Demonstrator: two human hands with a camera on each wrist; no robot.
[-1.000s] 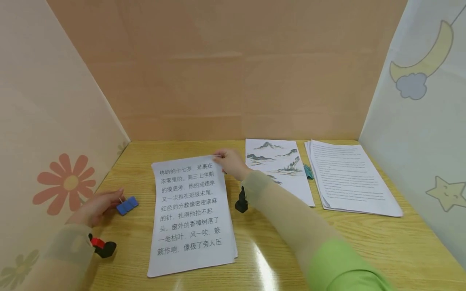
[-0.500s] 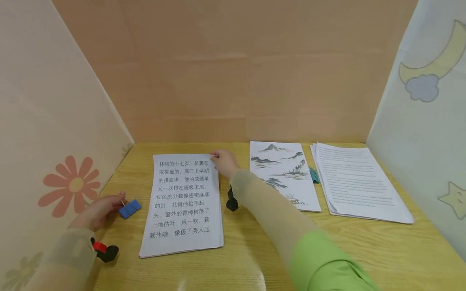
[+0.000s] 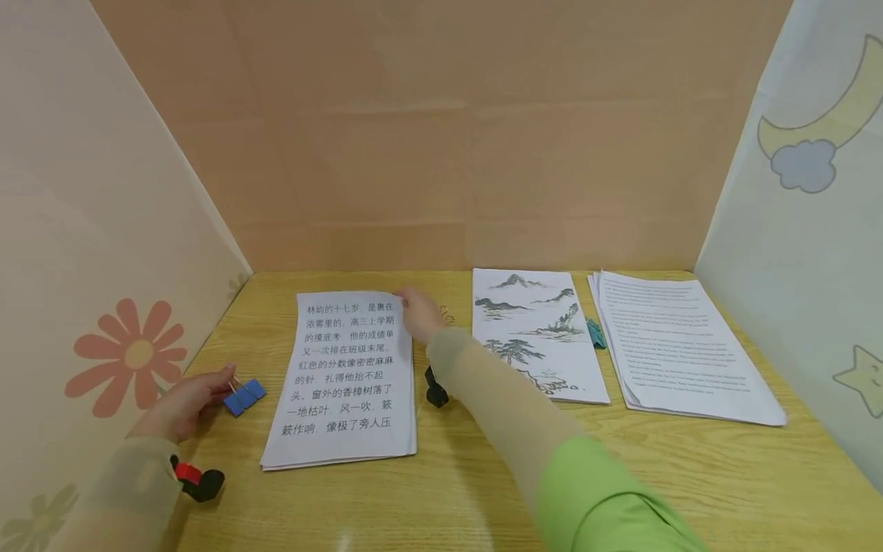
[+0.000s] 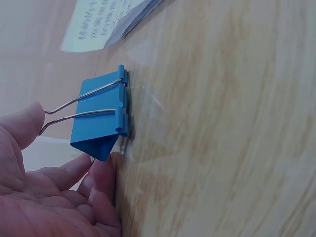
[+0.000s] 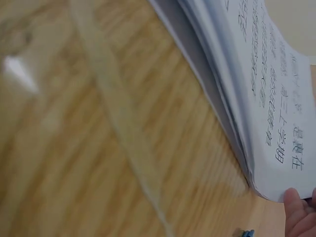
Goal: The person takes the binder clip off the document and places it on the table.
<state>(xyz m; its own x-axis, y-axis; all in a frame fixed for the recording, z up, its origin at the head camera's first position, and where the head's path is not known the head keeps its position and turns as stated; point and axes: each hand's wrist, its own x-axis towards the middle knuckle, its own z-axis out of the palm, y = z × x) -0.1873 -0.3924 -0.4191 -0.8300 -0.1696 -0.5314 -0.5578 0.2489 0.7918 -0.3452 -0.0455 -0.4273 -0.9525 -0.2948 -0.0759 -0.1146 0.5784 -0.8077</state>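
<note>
My left hand (image 3: 185, 400) holds a blue binder clip (image 3: 244, 397) by its wire handles at the left of the table. In the left wrist view, the clip (image 4: 98, 106) has its thumb against one pair of handle ends and curled fingers below; its mouth faces the wood. A stack of printed paper (image 3: 338, 376) lies left of centre, with large Chinese characters on the top sheet. My right hand (image 3: 422, 316) pinches its far right corner. In the right wrist view, the paper stack (image 5: 276, 98) bends upward at that side, sheet edges slightly fanned; most fingers are out of frame.
Right of centre lies a landscape-painted sheet stack (image 3: 541, 337). A teal binder clip (image 3: 595, 333) sits between it and a stack of typed pages (image 3: 690, 345). A thin wire piece (image 3: 447, 314) shows beside my right hand. Walls (image 3: 359, 153) close off the back and sides.
The paper stack has moved toward the back of the table, with my right hand still at its corner. Its lower edges look more even than a second ago. My left hand keeps its clip.
</note>
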